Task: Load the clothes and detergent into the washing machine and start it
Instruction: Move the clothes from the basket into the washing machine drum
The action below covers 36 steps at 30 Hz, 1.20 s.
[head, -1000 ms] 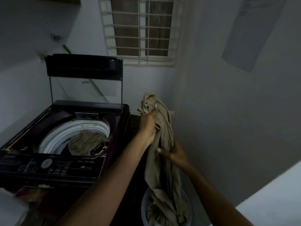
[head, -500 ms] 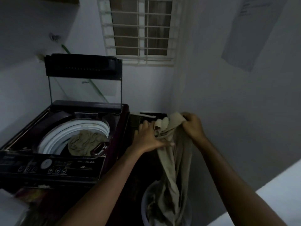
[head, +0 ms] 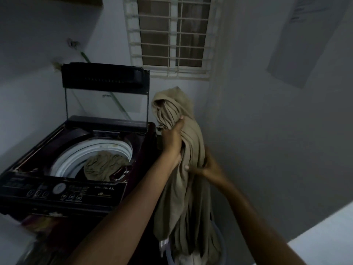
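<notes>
Held cloth [head: 188, 188]: long beige garment, gathered into narrow vertical folds, raised in the air just right of the washing machine [head: 133, 190]; top end flopped over above the upper hand, lower end trailing down into the bucket [head: 222, 247].
Left hand [head: 172, 142]: curled tight round the upper part of the held cloth, thumb tip showing against the folds.
Right hand [head: 208, 167]: gripping the same cloth lower down, fingers wrapped in from the right side, one fingertip visible on the fabric.
Machine body: dark top-loader, lid [head: 105, 79] propped upright, clear panel under a dark handle bar.
Drum [head: 76, 159]: white ring open to view, holding a second crumpled beige garment [head: 104, 167] toward the right of the opening.
Control panel [head: 63, 190]: along the near edge, round dial and rows of buttons; lettering too dim to read.
Bucket contents: hanging end of the held cloth, with something white [head: 191, 259] beneath it; rim mostly hidden by fabric, set low between machine and wall.
Behind: barred window [head: 172, 35] above the machine; pale sheet [head: 305, 41] on the right wall.
</notes>
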{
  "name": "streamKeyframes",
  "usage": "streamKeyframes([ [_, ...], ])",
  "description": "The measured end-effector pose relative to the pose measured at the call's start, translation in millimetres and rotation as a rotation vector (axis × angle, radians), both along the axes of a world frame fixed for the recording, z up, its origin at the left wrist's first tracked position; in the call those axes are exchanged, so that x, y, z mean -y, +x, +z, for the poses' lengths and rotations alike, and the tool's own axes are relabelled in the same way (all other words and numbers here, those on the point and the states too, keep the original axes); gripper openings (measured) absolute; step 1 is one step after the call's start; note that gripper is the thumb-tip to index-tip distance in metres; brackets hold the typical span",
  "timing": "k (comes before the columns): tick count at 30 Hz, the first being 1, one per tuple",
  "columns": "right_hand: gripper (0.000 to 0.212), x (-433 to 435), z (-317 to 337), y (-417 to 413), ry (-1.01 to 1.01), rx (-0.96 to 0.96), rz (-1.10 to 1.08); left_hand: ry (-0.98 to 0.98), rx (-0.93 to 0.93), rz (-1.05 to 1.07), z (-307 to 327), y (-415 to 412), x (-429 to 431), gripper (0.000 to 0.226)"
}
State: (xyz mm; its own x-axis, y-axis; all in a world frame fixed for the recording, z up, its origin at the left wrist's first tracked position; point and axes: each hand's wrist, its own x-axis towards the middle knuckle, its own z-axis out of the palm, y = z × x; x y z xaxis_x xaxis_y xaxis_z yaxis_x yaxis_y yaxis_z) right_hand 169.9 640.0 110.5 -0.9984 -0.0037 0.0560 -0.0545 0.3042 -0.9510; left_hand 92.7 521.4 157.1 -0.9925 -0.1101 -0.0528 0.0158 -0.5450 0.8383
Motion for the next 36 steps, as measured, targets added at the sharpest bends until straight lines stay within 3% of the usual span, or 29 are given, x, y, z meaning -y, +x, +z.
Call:
streamKeyframes([
  [3,0.064,18,-61,1,0.017,0.094,-0.053,0.192,0.089,-0.077,7,-3,-1,0.046],
  [6,0.032,2,-81,-6,0.08,0.103,-0.259,0.143,0.075,0.001,4,-9,16,0.045],
  [8,0.026,-25,-72,-9,0.099,0.11,-0.359,-0.077,0.044,0.111,-5,-13,37,0.031],
  [10,0.027,-51,-50,-10,0.166,0.084,-0.413,-0.468,0.023,0.156,-19,-14,56,0.024],
  [13,0.037,-64,-5,-17,0.228,-0.037,-0.464,-1.085,-0.044,0.064,-38,-6,64,0.045],
  [15,0.036,-59,22,-25,0.183,-0.077,-0.493,-1.28,-0.16,0.018,-43,2,54,0.063],
  [17,0.034,-44,44,-31,0.134,-0.091,-0.466,-1.358,-0.27,-0.054,-41,10,44,0.082],
  [21,0.025,-16,72,-42,0.052,-0.072,-0.393,-1.262,-0.311,-0.339,-31,21,35,0.099],
  [24,0.021,-5,78,-48,0.0,-0.031,-0.315,-1.282,-0.301,-0.532,-27,24,37,0.128],
  [27,0.026,12,84,-46,-0.081,0.051,-0.218,-1.129,-0.23,-0.372,-33,21,34,0.14],
  [28,0.028,19,87,-44,-0.121,0.078,-0.167,-0.98,-0.223,-0.274,-35,19,33,0.134],
  [30,0.029,26,93,-42,-0.18,0.106,-0.072,-0.767,-0.227,-0.163,-36,20,31,0.103],
  [33,0.037,22,102,-36,-0.289,0.135,0.082,-0.643,-0.182,-0.019,-24,24,30,0.052],
  [36,0.041,13,99,-29,-0.31,0.037,0.188,-0.519,-0.128,0.072,-13,14,27,0.038],
])
